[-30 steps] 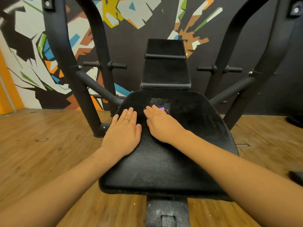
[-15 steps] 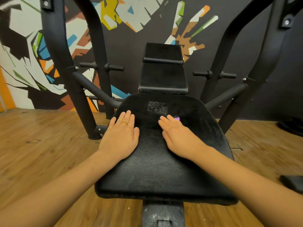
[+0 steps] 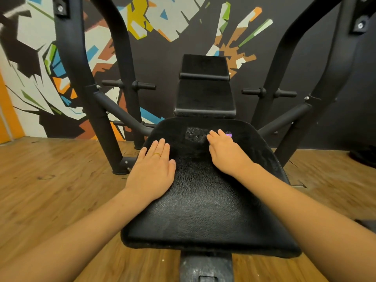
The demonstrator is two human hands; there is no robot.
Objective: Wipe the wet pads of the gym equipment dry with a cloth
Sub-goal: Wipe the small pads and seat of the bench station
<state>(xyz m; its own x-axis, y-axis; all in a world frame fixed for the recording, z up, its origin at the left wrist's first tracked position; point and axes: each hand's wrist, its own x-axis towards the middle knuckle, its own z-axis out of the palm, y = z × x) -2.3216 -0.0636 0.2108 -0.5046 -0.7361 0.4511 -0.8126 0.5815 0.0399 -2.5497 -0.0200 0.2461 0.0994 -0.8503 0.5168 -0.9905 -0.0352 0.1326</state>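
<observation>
dark painted wall (image 3: 162, 68) with a jagged many-coloured mural fills the back, above a wooden floor (image 3: 50, 190). a black steel frame (image 3: 97, 110) rises on both sides of the bench. the black leather-grain seat pad (image 3: 203, 210) lies at centre, with the narrower back pad (image 3: 205, 94) tilted up just behind it. both bare hands lie palm down on the seat pad, apart from each other. the left hand (image 3: 152, 171) rests flat near the pad's left edge, fingers straight and pressed together. the right hand (image 3: 227, 155) lies further back, fingers straight and close together, tips beside a dull mottled patch (image 3: 195, 134). a gold ring (image 3: 156, 154) sits on a left finger. a small purple scrap (image 3: 229, 135) peeks out from under the right fingertips; whether it is the cloth cannot be told.
</observation>
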